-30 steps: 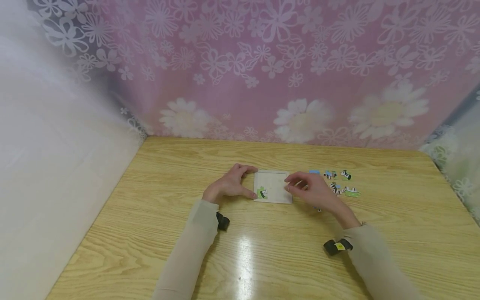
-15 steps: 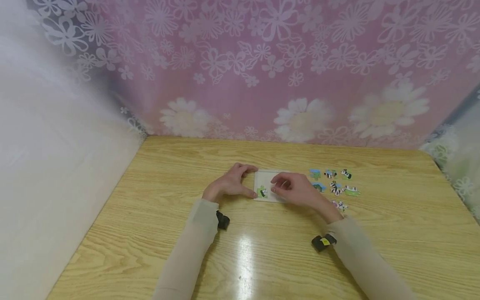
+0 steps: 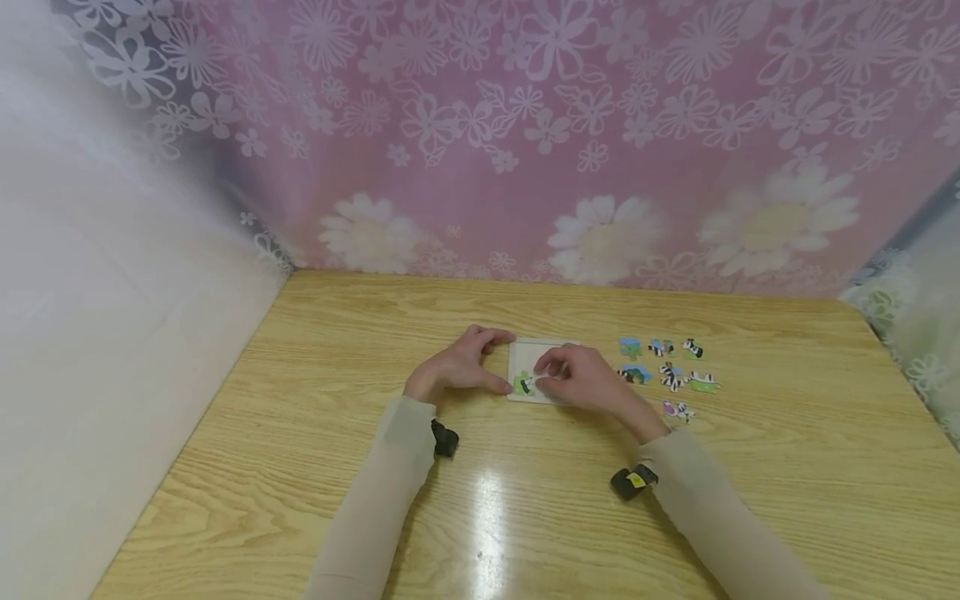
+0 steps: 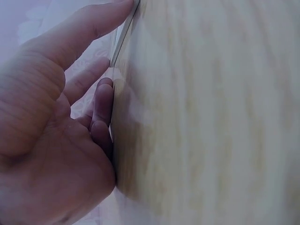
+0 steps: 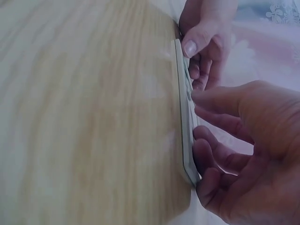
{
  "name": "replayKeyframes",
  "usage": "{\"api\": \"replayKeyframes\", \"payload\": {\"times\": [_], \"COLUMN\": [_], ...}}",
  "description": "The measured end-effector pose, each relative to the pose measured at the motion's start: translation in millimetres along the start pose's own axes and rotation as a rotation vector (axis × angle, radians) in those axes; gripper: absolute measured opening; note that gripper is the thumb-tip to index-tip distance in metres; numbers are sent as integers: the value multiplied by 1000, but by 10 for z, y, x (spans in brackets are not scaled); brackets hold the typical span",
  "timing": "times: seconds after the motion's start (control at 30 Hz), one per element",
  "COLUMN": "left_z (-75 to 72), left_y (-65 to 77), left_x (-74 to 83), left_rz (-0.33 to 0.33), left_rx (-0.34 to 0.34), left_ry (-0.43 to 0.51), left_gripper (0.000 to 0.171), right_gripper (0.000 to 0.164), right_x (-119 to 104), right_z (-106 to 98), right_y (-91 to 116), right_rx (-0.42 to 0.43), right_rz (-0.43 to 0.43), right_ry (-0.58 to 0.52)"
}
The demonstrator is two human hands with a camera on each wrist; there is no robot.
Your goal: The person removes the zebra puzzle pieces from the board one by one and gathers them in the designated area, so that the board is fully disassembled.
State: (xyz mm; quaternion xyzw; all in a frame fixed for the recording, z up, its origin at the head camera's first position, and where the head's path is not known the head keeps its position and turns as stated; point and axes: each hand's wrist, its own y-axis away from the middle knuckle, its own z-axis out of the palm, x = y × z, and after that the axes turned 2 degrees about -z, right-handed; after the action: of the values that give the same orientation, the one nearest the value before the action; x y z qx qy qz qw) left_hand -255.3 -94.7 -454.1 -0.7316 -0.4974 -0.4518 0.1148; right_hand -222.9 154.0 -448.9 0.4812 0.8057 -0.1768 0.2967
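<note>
A small square puzzle tray [image 3: 546, 341] with a pale rim lies flat on the table. One green puzzle piece [image 3: 522, 383] with a black-and-white print sits in its near left corner. My left hand [image 3: 465, 364] holds the tray's left side, thumb at the near corner and a finger at the far one. Over the tray's right half, my right hand [image 3: 583, 379] pinches a puzzle piece between thumb and fingers, mostly hidden by them. In the right wrist view, the thumb [image 5: 220, 98] and fingertips come down at the tray's surface [image 5: 185, 126].
Several loose puzzle pieces lie right of the tray, among them a striped one [image 3: 671, 377], a green one [image 3: 705, 382] and a purple-and-white one [image 3: 678, 411]. A flowered pink curtain [image 3: 480, 167] hangs behind the wooden table [image 3: 337, 333].
My right hand has moved left from the tray's right edge to beside the placed piece and come lower, uncovering loose pieces. My left hand has stayed at the tray's left side.
</note>
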Motion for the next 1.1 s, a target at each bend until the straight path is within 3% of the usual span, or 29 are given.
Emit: {"api": "replayKeyframes", "payload": {"times": [0.37,1.1], "left_z": [4,10], "left_y": [-17,-27], "left_x": [0,-11], "left_rz": [9,-1], "left_rx": [7,10], "left_ry": [-3,8], "left_gripper": [82,82], "right_gripper": [11,11], "right_x": [-20,-35], "right_z": [29,59], "right_y": [9,68], "right_rx": [2,-21], "right_rz": [12,128], "right_ry": [27,-322]}}
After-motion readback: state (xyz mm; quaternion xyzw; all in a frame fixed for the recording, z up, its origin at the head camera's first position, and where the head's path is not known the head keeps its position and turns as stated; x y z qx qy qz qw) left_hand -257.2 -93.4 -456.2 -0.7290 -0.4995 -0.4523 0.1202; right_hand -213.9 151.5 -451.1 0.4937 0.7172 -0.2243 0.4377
